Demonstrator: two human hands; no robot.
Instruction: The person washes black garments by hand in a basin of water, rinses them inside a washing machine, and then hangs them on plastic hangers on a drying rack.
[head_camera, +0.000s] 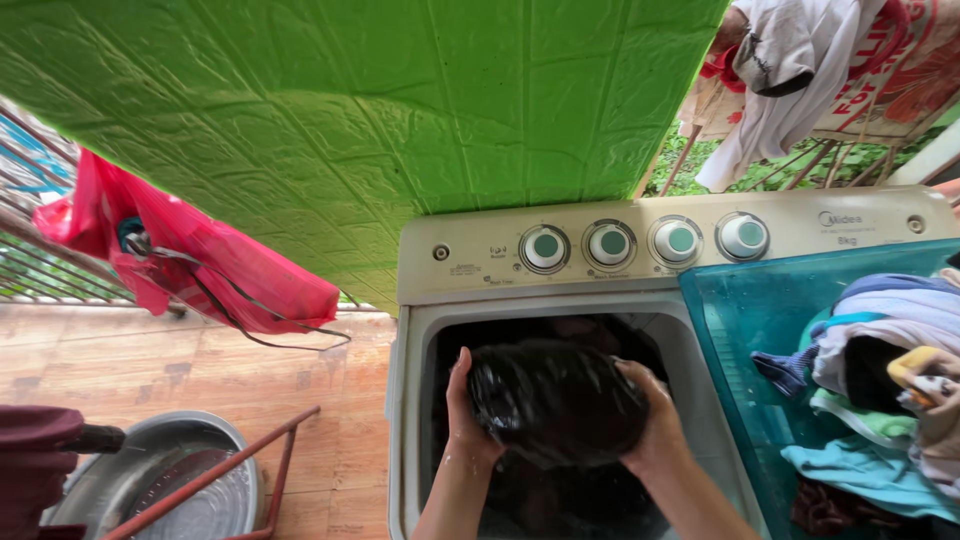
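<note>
the left hand (466, 420) and right hand (650, 425) clamp a wet black garment (556, 400) between spread palms over the washing machine tub (425, 400). it looks heavy; keeping it low over the opening should contain drips.

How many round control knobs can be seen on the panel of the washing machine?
4. They sit in one row on the washing machine panel: first knob at the left, second knob, third knob, and fourth knob at the right. None seems hidden.
</note>
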